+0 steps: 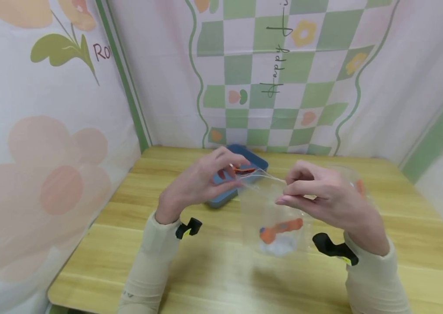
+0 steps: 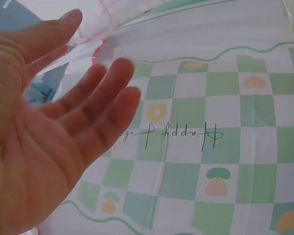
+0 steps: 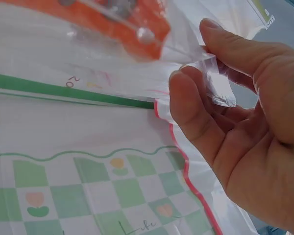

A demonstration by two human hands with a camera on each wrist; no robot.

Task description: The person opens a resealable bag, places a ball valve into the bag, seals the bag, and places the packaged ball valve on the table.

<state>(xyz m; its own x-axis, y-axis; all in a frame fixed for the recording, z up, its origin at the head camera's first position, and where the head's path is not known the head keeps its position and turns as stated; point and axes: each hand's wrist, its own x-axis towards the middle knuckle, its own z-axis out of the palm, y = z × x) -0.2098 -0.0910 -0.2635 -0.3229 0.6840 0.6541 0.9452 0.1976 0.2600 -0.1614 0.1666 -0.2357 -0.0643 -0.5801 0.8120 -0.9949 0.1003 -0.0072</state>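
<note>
A clear plastic bag point(image 1: 253, 218) hangs above the table, with an orange piece point(image 1: 282, 230) and something whitish low inside it. My right hand point(image 1: 323, 194) pinches the bag's upper edge between thumb and fingers; the right wrist view shows a clear plastic corner point(image 3: 220, 83) in that grip. At the bag's mouth, my left hand point(image 1: 206, 174) has its thumb and fingers spread apart. Nothing appears between them in the left wrist view. Behind the left hand is a blue tray point(image 1: 260, 161), partly hidden, with orange and dark items point(image 1: 243, 170) seen over it.
Another clear bag point(image 1: 349, 173) with an orange part lies behind the right hand, partly covered by it. The wooden table point(image 1: 115, 244) ends at a patterned curtain point(image 1: 237, 69) at the back and another curtain point(image 1: 49, 152) on the left.
</note>
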